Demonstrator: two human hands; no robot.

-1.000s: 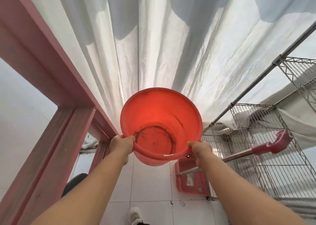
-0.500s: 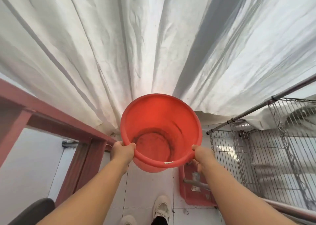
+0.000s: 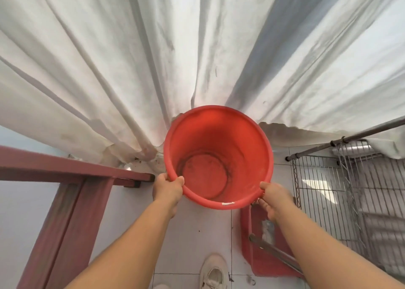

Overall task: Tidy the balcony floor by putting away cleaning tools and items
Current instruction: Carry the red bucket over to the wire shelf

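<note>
Head view: red bucket (image 3: 219,155) held up over white floor tiles (image 3: 197,234), mouth tipped toward camera, nothing inside but a dark dirt ring round the base. Left hand (image 3: 167,189) gripping near rim, thumb hooked inside; right hand (image 3: 275,197) gripping opposite rim, thumb on top, fingers curled beneath. Below right forearm, red dustpan (image 3: 263,258) on floor with grey debris in it, metal handle across. White curtain (image 3: 153,58) behind; wire rack (image 3: 341,185) right.
</note>
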